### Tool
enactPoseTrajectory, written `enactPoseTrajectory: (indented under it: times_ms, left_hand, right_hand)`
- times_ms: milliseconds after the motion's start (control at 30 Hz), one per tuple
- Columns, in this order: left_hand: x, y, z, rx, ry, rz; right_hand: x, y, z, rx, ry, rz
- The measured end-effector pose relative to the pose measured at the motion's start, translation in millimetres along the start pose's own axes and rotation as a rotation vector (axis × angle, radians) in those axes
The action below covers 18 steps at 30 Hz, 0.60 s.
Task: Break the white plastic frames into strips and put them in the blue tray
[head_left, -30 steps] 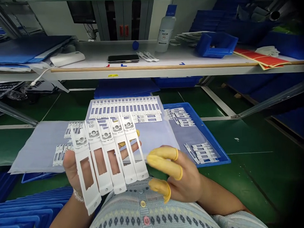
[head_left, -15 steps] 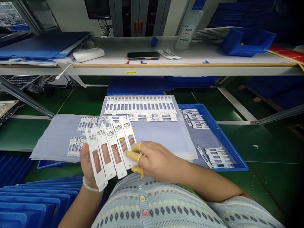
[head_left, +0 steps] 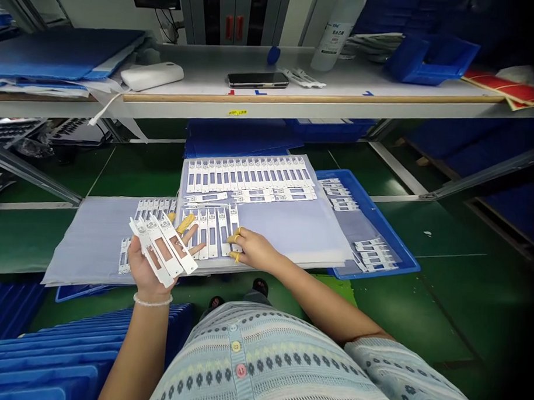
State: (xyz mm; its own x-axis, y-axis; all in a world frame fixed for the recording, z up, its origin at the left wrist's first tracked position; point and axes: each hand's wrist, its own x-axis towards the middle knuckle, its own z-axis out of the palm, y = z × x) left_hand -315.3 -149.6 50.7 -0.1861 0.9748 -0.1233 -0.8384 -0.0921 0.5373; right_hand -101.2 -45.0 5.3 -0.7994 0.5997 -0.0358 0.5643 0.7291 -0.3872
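Note:
My left hand is palm up and holds a small stack of white plastic frames with rectangular windows, fanned across the palm and fingers. Yellow finger cots cover some of its fingers. My right hand, also wearing yellow finger cots, rests on the grey-blue sheet with its fingertips beside a row of white strips. Nothing shows in its grip. Longer rows of white parts lie farther back on a translucent film.
To the right, a blue tray holds more white parts. Stacked blue trays fill the lower left. Behind the work area, a white shelf carries a phone, a plastic bottle and a blue bin.
My left hand now holds fewer frames, and a row of white strips lies on the sheet. My right hand has moved forward and down onto the sheet. The view has tilted slightly.

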Motion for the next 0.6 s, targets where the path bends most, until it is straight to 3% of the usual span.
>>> enactPoseTrajectory:
  times_ms: [233, 467, 600]
  left_hand:
    - [1, 5, -4.2, 0.008, -0.024, -0.041]
    - [-4, 8, 1.8, -0.052, -0.041, -0.012]
    - [-8, 14, 15.2, -0.041, -0.007, 0.072]
  right_hand:
    - [-14, 1, 5, 0.034, -0.022, -0.035]
    - [-2, 12, 5, 0.072, -0.003, -0.115]
    - [25, 22, -11, 0.069, 0.162, -0.027]
